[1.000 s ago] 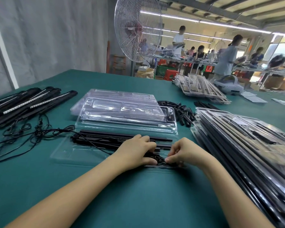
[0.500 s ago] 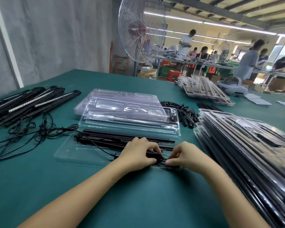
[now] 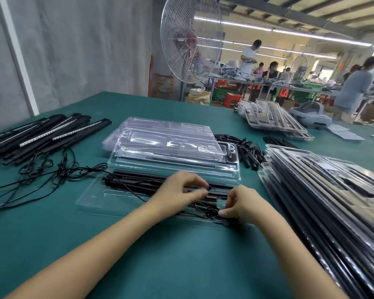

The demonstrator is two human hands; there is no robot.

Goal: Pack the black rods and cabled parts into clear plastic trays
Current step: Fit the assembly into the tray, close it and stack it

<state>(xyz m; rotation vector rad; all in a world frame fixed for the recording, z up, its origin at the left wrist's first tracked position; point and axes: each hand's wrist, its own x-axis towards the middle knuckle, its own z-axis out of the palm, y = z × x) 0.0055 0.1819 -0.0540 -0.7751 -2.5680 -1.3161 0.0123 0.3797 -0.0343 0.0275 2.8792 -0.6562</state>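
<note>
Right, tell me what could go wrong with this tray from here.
1. The cable leaving the tray runs into the tangle on the left; pulling it could drag other cables along.
2. The small coil pinched by the right hand may spring open once released.

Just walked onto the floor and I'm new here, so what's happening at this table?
A person is packing a kit. Their left hand grips the black rods lying in the open clear tray, while the right hand pinches a small coiled cable at the tray's near right end. Empty trays are stacked just behind it, filled trays are piled to the right, and loose rods with cables wait on the left.
</note>
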